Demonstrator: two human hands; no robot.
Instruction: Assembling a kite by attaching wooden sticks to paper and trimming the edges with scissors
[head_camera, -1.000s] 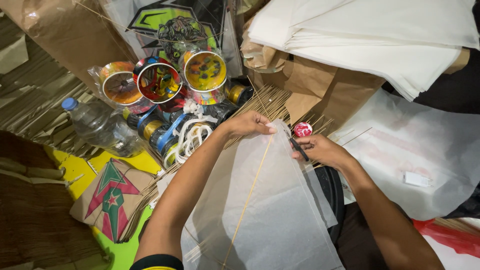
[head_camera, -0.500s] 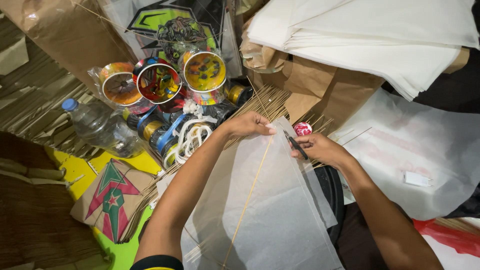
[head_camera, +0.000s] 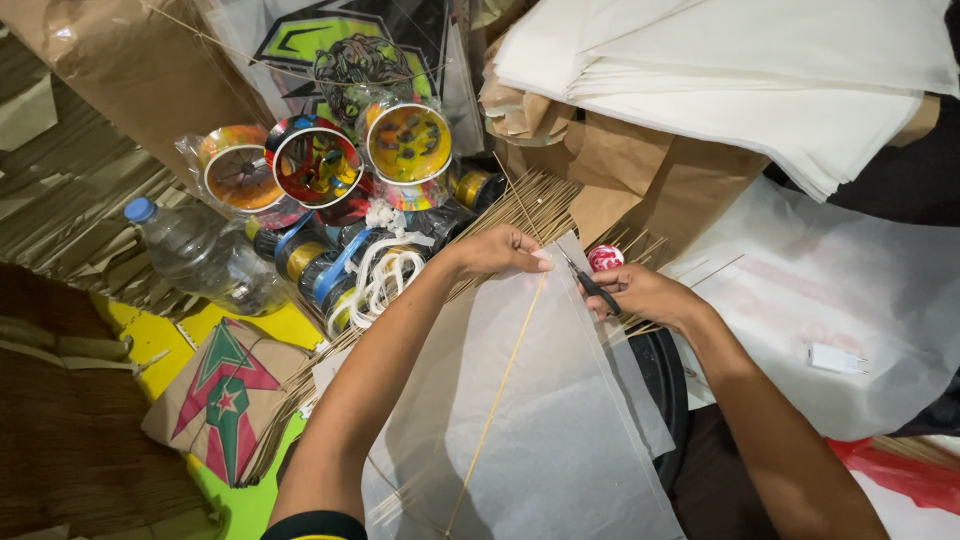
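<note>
From the head view, looking down: the person is sitting over a sheet of thin translucent paper (head_camera: 540, 420) with a slim bamboo stick (head_camera: 497, 390) lying along it. The left hand (head_camera: 500, 250) is pinching the far tip of the sheet, fingers closed on the paper edge right where the stick ends. The right hand (head_camera: 645, 295) is closed around small black-handled scissors (head_camera: 590, 283), blades pointing up-left toward that pinched tip; I can't tell how far the blades are parted. A little red-and-white ball (head_camera: 604, 258) is sitting just beyond the scissors.

The stick's long axis is running from near-left up to far-right, its top end pointing at the left fingertips, and the sheet is lying the same way.

To do this bit well, I'd say keep the paper pulled taut at the tip and snip close beside the stick, not across it.

Off to the left are colourful spools (head_camera: 320, 165), a plastic bottle (head_camera: 200, 255) and a bundle of sticks (head_camera: 540, 205); stacked white paper (head_camera: 760, 90) is sitting far right.
</note>
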